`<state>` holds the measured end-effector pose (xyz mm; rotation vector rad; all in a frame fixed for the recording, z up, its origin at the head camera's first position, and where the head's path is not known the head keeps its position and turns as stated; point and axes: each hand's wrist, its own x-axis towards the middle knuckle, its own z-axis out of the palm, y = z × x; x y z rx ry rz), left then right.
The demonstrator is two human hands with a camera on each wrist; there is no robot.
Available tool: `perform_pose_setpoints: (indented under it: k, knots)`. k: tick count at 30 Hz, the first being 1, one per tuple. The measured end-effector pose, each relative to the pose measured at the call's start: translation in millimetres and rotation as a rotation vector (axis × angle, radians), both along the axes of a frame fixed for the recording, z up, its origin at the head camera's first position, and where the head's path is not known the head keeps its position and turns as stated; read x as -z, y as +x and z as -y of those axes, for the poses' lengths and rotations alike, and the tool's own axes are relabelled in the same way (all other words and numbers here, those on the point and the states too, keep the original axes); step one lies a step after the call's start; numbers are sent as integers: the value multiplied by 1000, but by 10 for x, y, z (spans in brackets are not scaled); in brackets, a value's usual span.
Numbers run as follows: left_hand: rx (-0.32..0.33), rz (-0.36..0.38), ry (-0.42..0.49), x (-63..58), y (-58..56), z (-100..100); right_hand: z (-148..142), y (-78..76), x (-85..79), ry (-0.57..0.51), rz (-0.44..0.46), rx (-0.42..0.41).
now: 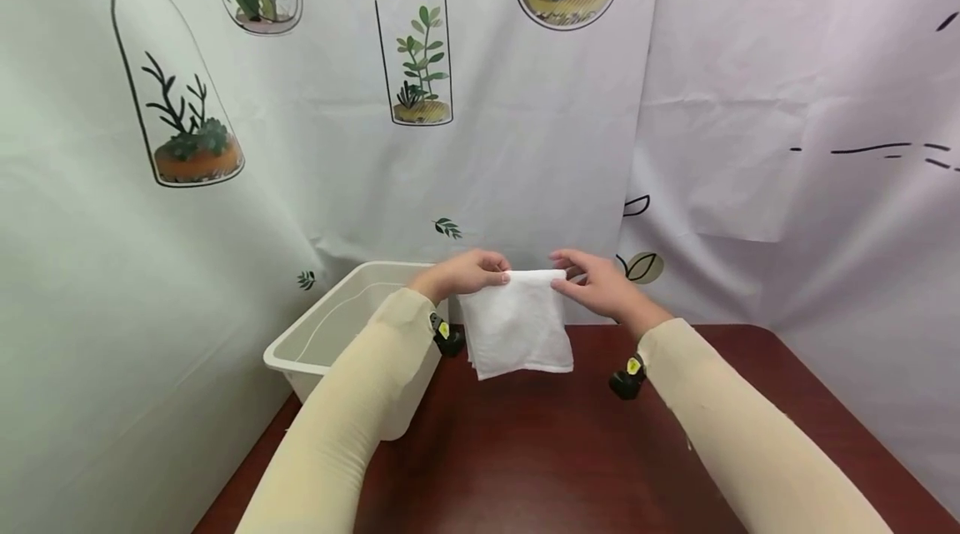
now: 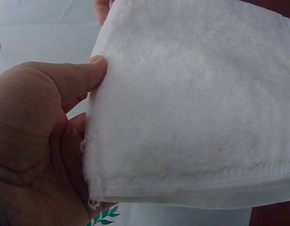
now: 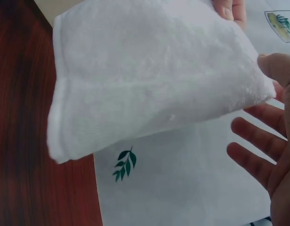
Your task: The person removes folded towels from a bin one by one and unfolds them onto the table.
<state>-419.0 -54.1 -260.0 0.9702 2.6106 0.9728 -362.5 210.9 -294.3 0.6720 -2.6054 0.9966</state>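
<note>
A folded white terry towel hangs above the table, held by its top folded edge between both hands. My left hand pinches that edge toward its left end, the thumb on the near face, as the left wrist view of the towel shows. At the upper right corner my right hand pinches the cloth between thumb and index finger. In the right wrist view the other fingers of this hand are spread away from the towel. A small loose thread dangles from the towel's lower corner in the left wrist view.
A cream plastic bin stands on the left of the table, partly behind the left sleeve. Below the towel lies the dark red tabletop. A white curtain printed with plants in jars hangs behind the table.
</note>
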Motion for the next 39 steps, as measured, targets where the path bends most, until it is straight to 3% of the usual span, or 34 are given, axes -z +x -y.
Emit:
perform_pose_setpoints:
  k: [9,21,26,28,35,39]
  knots:
    - [37,1,9,109,-29,-58,60,-15,-10,74,-42,-51]
    - [50,14,101,353,-70,-96,138,-14,-132,151,-84,53]
    - [33,27,125,473,-7,-121,137,2,-181,179,-46,119]
    - [10,1,107,515,32,-134,138,9,-193,183,-43,132]
    - [-44,-254,-18,646,49,-226,161,5,-198,188,-48,139]
    - [-50,-303,-36,629,46,-206,147,13,-201,194,-53,133]
